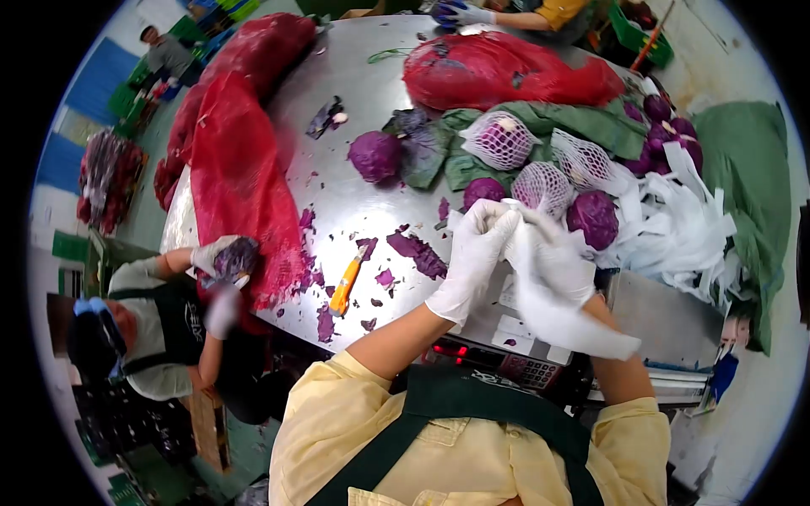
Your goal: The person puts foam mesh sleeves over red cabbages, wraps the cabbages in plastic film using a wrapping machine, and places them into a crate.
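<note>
My left hand, in a white glove, is closed with its fingertips pinching the top of a white foam net sleeve. Against it, my right hand, also gloved, grips the same sleeve, which hangs flat and slightly blurred towards my right forearm. Just beyond my hands are a bare red cabbage and another red cabbage. Netted cabbages lie farther back on green cloth. Below my hands is a scale with a keypad, partly covered by white labels.
A yellow utility knife lies among leaf scraps on the metal table. White foam sleeves are heaped at right. Red mesh sacks lie at the back and left. A co-worker trims a cabbage at left; another person's gloved hands are opposite.
</note>
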The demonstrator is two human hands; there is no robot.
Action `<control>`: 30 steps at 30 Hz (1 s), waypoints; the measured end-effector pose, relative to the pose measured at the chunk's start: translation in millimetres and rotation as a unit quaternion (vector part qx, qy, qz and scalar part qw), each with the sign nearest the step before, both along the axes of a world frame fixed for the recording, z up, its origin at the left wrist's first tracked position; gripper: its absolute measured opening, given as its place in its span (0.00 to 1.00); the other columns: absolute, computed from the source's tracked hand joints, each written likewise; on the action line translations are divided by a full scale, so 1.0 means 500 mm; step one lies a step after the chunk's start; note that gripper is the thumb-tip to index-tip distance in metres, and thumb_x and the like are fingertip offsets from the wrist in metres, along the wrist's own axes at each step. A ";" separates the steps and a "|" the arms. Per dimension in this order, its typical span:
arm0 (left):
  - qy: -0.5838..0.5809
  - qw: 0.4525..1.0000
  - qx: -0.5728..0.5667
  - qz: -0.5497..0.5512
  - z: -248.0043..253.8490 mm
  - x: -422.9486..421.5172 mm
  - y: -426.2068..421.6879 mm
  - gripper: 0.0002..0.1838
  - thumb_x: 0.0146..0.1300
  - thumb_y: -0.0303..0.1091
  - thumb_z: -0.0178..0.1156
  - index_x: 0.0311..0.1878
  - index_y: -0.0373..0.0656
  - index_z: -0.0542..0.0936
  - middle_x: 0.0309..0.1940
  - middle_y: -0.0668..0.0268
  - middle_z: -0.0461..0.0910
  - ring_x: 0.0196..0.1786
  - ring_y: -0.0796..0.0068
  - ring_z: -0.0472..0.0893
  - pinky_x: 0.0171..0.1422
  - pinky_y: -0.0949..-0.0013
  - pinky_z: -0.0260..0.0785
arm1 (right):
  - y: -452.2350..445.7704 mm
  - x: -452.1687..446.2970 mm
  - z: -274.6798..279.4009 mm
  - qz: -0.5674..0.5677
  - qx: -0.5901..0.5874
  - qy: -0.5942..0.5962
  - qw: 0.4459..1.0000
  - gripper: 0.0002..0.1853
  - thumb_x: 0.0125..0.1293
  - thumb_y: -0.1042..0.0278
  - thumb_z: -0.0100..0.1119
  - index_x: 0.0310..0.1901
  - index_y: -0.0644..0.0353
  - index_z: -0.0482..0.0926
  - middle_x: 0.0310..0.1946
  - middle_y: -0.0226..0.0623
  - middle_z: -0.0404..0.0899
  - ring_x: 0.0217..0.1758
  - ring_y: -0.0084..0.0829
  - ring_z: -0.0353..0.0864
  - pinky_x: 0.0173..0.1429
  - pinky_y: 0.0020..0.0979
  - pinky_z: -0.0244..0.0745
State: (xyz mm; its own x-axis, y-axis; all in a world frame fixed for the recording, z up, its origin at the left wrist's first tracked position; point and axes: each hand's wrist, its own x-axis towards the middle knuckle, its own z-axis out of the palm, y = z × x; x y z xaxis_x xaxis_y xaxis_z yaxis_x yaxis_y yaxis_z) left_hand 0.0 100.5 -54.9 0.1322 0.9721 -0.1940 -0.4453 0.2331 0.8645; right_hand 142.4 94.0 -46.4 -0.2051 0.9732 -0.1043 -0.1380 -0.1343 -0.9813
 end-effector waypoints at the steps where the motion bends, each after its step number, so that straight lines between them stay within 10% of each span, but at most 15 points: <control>1: 0.028 0.998 0.044 0.048 -0.041 -0.013 -0.003 0.05 0.67 0.30 0.61 0.40 0.40 0.76 0.30 0.71 0.78 0.29 0.87 0.74 0.33 0.84 0.67 | -0.007 -0.033 -0.035 -0.018 0.009 -0.007 1.000 0.16 0.73 0.64 0.54 0.57 0.63 0.77 0.47 0.27 0.77 0.47 0.16 0.75 0.55 0.20 0.70; 4: 0.223 0.939 0.164 0.203 -0.046 -0.070 -0.025 0.07 0.66 0.29 0.60 0.32 0.40 0.76 0.31 0.72 0.74 0.31 0.85 0.69 0.35 0.79 0.63 | -0.019 -0.133 -0.057 -0.037 -0.045 0.017 0.998 0.13 0.72 0.66 0.56 0.52 0.65 0.78 0.43 0.25 0.78 0.45 0.14 0.74 0.52 0.20 0.69; 6: 0.434 0.795 0.287 0.313 -0.058 -0.126 -0.023 0.07 0.67 0.29 0.59 0.33 0.40 0.75 0.35 0.69 0.75 0.35 0.83 0.71 0.39 0.77 0.65 | -0.013 -0.178 -0.056 -0.027 -0.055 -0.008 0.998 0.09 0.71 0.67 0.57 0.45 0.64 0.78 0.38 0.24 0.77 0.43 0.13 0.73 0.49 0.19 0.69; 8: 0.098 0.955 0.136 0.246 -0.067 -0.168 -0.024 0.04 0.69 0.27 0.56 0.39 0.39 0.72 0.32 0.68 0.76 0.34 0.82 0.75 0.42 0.78 0.70 | 0.000 -0.218 -0.069 -0.050 0.000 -0.037 0.998 0.07 0.70 0.67 0.57 0.40 0.62 0.77 0.35 0.23 0.76 0.40 0.13 0.72 0.47 0.18 0.68; 12: -0.132 0.978 -0.008 0.160 -0.098 -0.287 0.014 0.06 0.72 0.34 0.55 0.44 0.42 0.73 0.35 0.69 0.76 0.31 0.84 0.72 0.32 0.76 0.68 | 0.069 -0.264 -0.104 -0.074 -0.139 0.132 0.979 0.04 0.68 0.70 0.53 0.37 0.59 0.76 0.32 0.27 0.76 0.35 0.21 0.74 0.45 0.29 0.72; 14: -0.080 0.987 -0.057 0.127 -0.110 -0.306 0.006 0.11 0.69 0.36 0.59 0.48 0.42 0.73 0.35 0.69 0.77 0.31 0.83 0.74 0.30 0.76 0.68 | 0.139 -0.271 -0.143 -0.047 -0.178 0.269 0.945 0.03 0.68 0.69 0.52 0.37 0.56 0.74 0.32 0.29 0.76 0.34 0.25 0.76 0.44 0.34 0.74; 16: -0.056 0.964 -0.148 -0.212 -0.178 -0.364 0.005 0.14 0.65 0.37 0.63 0.49 0.41 0.76 0.35 0.69 0.79 0.34 0.82 0.76 0.33 0.77 0.70 | 0.200 -0.267 -0.141 -0.002 -0.176 0.248 0.953 0.04 0.69 0.67 0.53 0.39 0.56 0.73 0.34 0.29 0.75 0.34 0.23 0.76 0.43 0.33 0.74; 18: 0.114 0.979 -0.166 -0.025 -0.195 -0.417 0.053 0.16 0.62 0.36 0.66 0.49 0.39 0.78 0.39 0.67 0.81 0.32 0.81 0.77 0.32 0.75 0.69 | 0.252 -0.279 -0.158 0.149 -0.071 -0.073 0.984 0.15 0.65 0.63 0.61 0.47 0.62 0.72 0.36 0.33 0.77 0.41 0.27 0.78 0.49 0.32 0.74; 21: 0.298 0.922 -0.017 0.248 -0.257 -0.512 0.220 0.09 0.60 0.33 0.65 0.37 0.36 0.79 0.27 0.65 0.81 0.28 0.77 0.78 0.34 0.73 0.70 | 0.341 -0.316 -0.242 0.321 0.055 -0.374 0.869 0.35 0.52 0.49 0.70 0.56 0.67 0.74 0.48 0.51 0.81 0.52 0.45 0.80 0.57 0.36 0.73; 22: 0.350 0.887 -0.005 0.302 -0.285 -0.530 0.274 0.10 0.60 0.34 0.65 0.38 0.37 0.80 0.26 0.63 0.80 0.27 0.75 0.78 0.34 0.71 0.69 | 0.386 -0.350 -0.227 0.325 0.079 -0.449 0.829 0.29 0.58 0.46 0.61 0.50 0.64 0.79 0.47 0.56 0.80 0.51 0.49 0.81 0.56 0.39 0.73; 25: 0.425 0.831 -0.023 0.359 -0.324 -0.587 0.389 0.17 0.64 0.45 0.60 0.42 0.39 0.81 0.27 0.56 0.82 0.31 0.64 0.81 0.38 0.64 0.70 | 0.508 -0.456 -0.237 0.066 0.115 -0.502 0.855 0.24 0.67 0.48 0.46 0.47 0.60 0.82 0.44 0.54 0.80 0.49 0.51 0.79 0.52 0.40 0.74; 28: 0.565 0.793 -0.096 0.206 -0.413 -0.635 0.448 0.29 0.69 0.56 0.47 0.50 0.37 0.80 0.39 0.47 0.83 0.46 0.52 0.83 0.51 0.59 0.71 | 0.562 -0.494 -0.293 0.048 0.162 -0.489 0.856 0.24 0.68 0.48 0.45 0.48 0.59 0.82 0.46 0.56 0.79 0.51 0.53 0.77 0.53 0.43 0.73; 30: 0.520 0.836 -0.025 0.172 -0.526 -0.635 0.469 0.33 0.70 0.57 0.43 0.52 0.33 0.79 0.46 0.43 0.81 0.54 0.51 0.79 0.60 0.59 0.67 | 0.557 -0.510 -0.309 0.014 -0.020 -0.383 0.923 0.24 0.69 0.48 0.43 0.49 0.57 0.82 0.44 0.54 0.82 0.47 0.50 0.81 0.52 0.41 0.73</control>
State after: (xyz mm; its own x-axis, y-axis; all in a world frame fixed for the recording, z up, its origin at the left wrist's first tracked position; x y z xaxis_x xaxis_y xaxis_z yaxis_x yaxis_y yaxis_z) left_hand -317.5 334.9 -317.7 -0.4203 0.9046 -0.0716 0.4934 0.2940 0.8186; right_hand -112.5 372.3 -201.0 -0.0808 0.9607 -0.2654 0.5992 -0.1660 -0.7832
